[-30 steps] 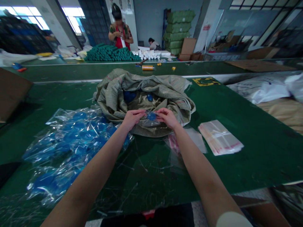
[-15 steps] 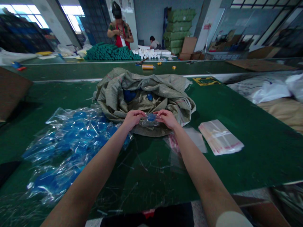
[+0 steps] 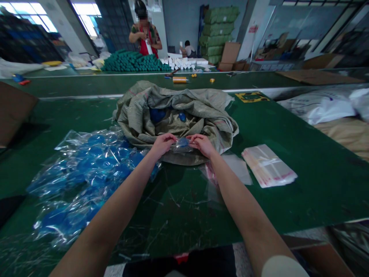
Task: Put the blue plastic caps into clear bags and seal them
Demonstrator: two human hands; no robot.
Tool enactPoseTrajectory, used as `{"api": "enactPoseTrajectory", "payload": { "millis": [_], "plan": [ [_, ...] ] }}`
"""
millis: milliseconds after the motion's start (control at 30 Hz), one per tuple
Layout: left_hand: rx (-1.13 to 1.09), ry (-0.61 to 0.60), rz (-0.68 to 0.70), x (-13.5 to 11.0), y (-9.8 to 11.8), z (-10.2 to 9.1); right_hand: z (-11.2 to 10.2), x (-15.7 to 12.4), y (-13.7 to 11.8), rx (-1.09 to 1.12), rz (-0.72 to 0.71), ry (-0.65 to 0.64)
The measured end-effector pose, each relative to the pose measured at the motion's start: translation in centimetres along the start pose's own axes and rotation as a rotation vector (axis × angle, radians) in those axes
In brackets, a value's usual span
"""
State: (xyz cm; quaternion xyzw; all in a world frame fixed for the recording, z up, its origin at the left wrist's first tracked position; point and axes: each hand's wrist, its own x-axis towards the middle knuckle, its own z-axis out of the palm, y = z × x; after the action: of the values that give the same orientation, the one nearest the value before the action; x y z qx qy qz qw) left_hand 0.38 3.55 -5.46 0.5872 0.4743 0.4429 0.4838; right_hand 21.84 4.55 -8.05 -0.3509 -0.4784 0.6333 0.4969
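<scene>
I find a long green-topped work table (image 3: 317, 192) filling the view, and a co-worker (image 3: 145, 32) standing beyond a second table further off. At its centre lies a crumpled grey-green woven plastic sack (image 3: 175, 98), open, with rounded blue pieces (image 3: 157, 114) visible inside. To its left, a heap of bagged blue pieces in clear plastic (image 3: 86, 169) spreads across the tabletop. To its right sits a squared stack of flat clear bags with red-marked edges (image 3: 268, 165).

On the layout, I judge a fair number of pieces to be bagged, with those in the sack still loose and the stacked bags unused. I cannot count either lot.

At the sack's near fold, my left hand (image 3: 163, 145) and right hand (image 3: 202, 145) are close together but not touching. Each pinches the film on either side of a small blue piece in a clear plastic bag (image 3: 182, 143).
</scene>
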Motion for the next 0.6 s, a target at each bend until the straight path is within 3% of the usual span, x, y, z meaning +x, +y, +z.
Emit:
{"api": "enactPoseTrajectory", "payload": {
  "millis": [200, 400, 600],
  "plan": [
    [-0.05, -0.055, -0.074, -0.1, -0.1, -0.3, 0.1, 0.1, 0.0, -0.048, 0.038, 0.034],
    [0.289, -0.004, 0.074, 0.1, -0.8, -0.4, -0.5, 0.2, 0.8, -0.215, -0.018, 0.017],
    [0.328, -0.055, 0.151, 0.7, -1.9, -0.8, -0.6, 0.2, 0.6, -0.302, -0.061, 0.035]
  ]
}}
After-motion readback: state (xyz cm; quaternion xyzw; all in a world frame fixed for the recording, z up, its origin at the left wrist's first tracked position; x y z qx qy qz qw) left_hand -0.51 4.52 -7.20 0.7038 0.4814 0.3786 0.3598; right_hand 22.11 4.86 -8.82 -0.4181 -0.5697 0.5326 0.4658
